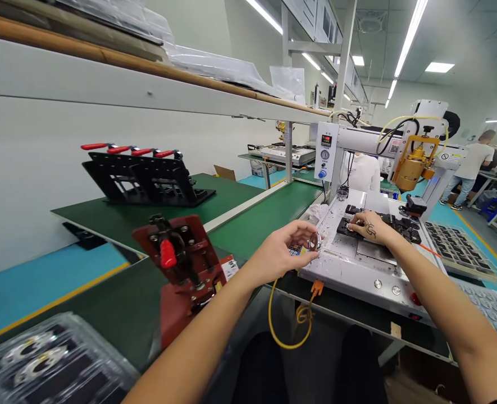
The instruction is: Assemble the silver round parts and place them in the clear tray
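My left hand [288,247] is closed on a small shiny metal ring part [314,242], held at the left edge of a white machine base plate [358,264]. My right hand [368,225] rests palm down on a black fixture [393,224] on that plate, fingers curled over a small part I cannot make out. A dispensing machine with a yellow-brass head [412,168] stands above the right end of the fixture.
A red toggle-clamp jig [181,264] sits near left on the green bench [265,216]. A black jig with red handles [147,177] lies farther left. Trays of parts sit at right [459,249] and bottom left [46,365]. A yellow cable [290,325] hangs below. People stand in the background.
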A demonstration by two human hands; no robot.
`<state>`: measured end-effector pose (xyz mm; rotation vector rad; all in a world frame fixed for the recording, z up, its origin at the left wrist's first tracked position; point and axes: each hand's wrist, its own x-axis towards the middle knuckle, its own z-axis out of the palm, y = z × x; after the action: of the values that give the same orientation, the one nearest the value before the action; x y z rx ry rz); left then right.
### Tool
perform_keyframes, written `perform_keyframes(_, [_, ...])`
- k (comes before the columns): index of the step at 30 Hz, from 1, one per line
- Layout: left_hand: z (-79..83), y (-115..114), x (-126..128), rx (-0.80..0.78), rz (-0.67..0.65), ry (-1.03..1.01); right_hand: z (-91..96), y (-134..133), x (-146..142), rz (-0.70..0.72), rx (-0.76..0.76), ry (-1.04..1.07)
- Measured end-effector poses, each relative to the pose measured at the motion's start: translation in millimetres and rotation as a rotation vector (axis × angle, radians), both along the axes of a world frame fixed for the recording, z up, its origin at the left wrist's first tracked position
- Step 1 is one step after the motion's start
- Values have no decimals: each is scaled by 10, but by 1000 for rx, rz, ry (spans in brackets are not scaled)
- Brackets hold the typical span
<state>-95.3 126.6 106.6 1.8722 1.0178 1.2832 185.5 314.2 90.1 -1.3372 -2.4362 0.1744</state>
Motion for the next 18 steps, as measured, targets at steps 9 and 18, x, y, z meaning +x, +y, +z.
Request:
perform_keyframes(9, [-213, -288, 219, -56, 18, -55, 104, -949, 622, -138, 298, 264])
perform_keyframes(18, [-848, -629, 272, -219, 76, -38, -1095, -2247, 1776, -660, 460, 370])
